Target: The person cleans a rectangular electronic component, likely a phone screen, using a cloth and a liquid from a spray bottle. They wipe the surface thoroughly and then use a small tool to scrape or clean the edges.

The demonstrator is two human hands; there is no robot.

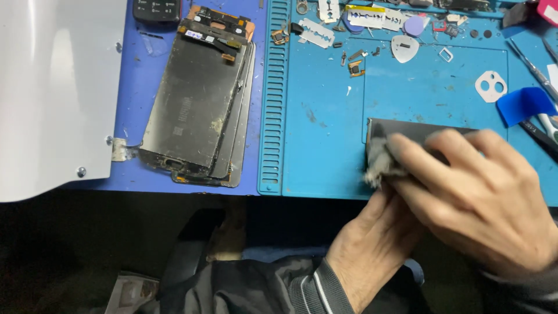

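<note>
At the far left a white metal panel point(55, 93) lies over the bench edge. Beside it a stack of stripped phone screens point(197, 99) rests on the blue surface, well apart from my hands. On the ribbed blue repair mat point(325, 116) razor blades point(317, 33) and small parts lie scattered along the top. My left hand point(372, 250) comes up from below, its fingers hidden under my right. My right hand point(476, 197) curls over a grey cloth point(381, 166), pressing it onto the dark phone screen point(407, 131) near the mat's front edge.
</note>
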